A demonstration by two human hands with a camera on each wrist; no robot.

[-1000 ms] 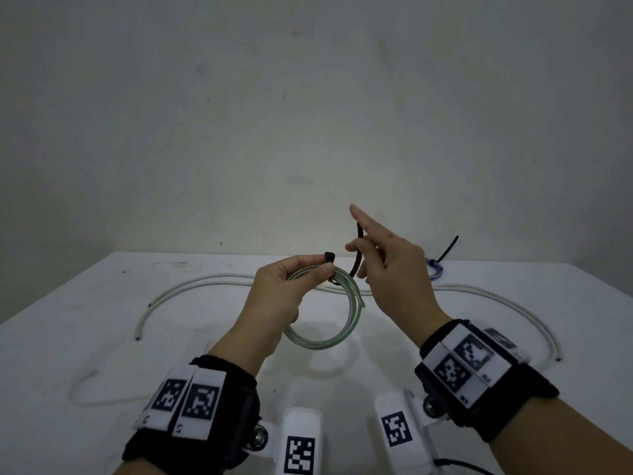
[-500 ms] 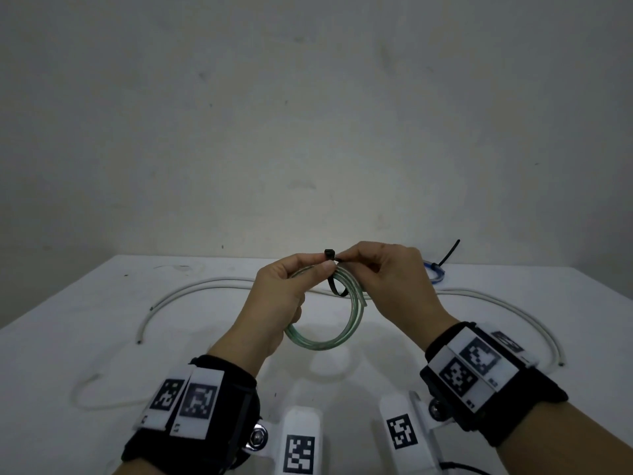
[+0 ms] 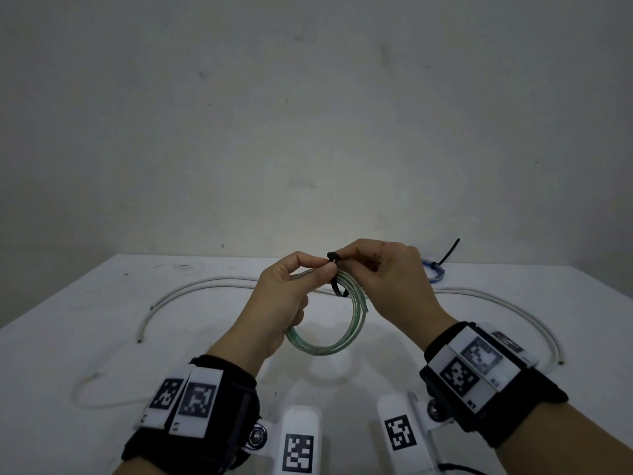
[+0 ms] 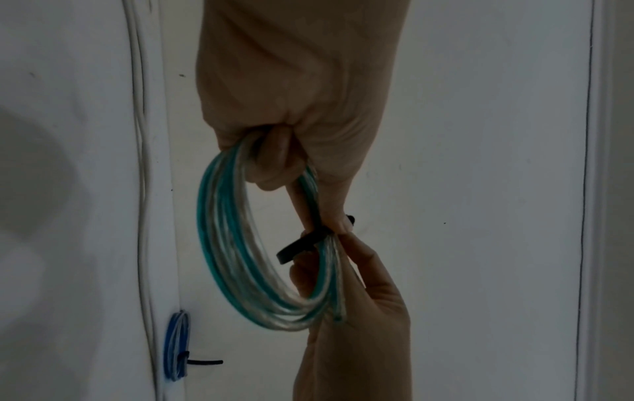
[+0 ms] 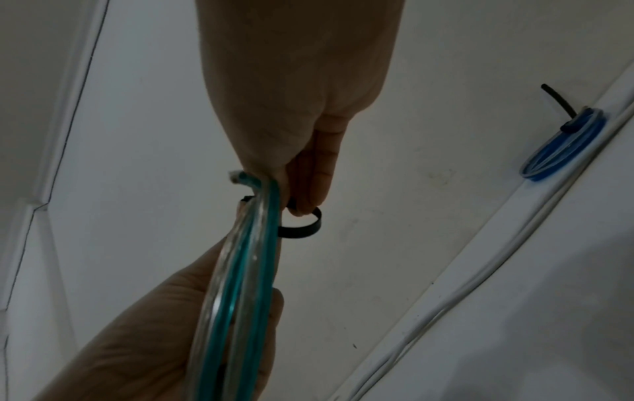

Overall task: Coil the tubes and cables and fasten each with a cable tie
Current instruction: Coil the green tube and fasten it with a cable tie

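A coil of clear green tube hangs above the white table. My left hand grips its top, thumb and forefinger pinching by the head of a black cable tie. The tie loops loosely around the coil's strands. My right hand pinches the tie's tail at the head; its fingertips hide the tail's tip.
A small blue tube coil with a black tie fastened on it lies at the back right. A long white cable arcs across the table behind my hands, and a thin clear tube lies front left.
My right hand brought the tie's tail down from upright and over to the head at my left thumb. The tie now forms a loop around the coil.
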